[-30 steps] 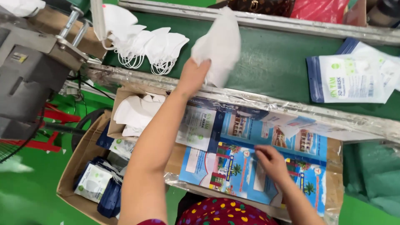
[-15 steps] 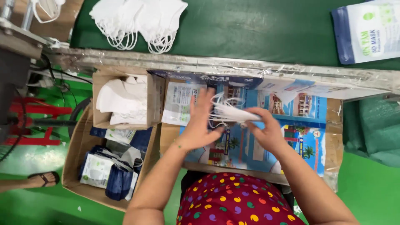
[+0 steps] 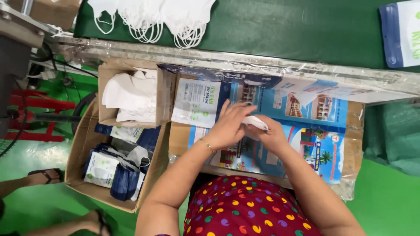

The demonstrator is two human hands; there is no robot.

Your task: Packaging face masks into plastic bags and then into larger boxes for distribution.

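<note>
A green conveyor belt [image 3: 284, 30] fills the top of the frame, white masks [image 3: 153, 17] heaped at its upper left. Below it a printed cardboard sheet [image 3: 306, 118] spans the centre-right, and open boxes [image 3: 109, 74] of masks sit at left. At centre, the left hand [image 3: 229, 124] and right hand [image 3: 269, 133] meet, fingers curled shut around a folded white mask [image 3: 256, 122] pressed between them

Both hands, left [image 3: 229, 126] and right [image 3: 271, 133], meet, fingers pinched together
</note>
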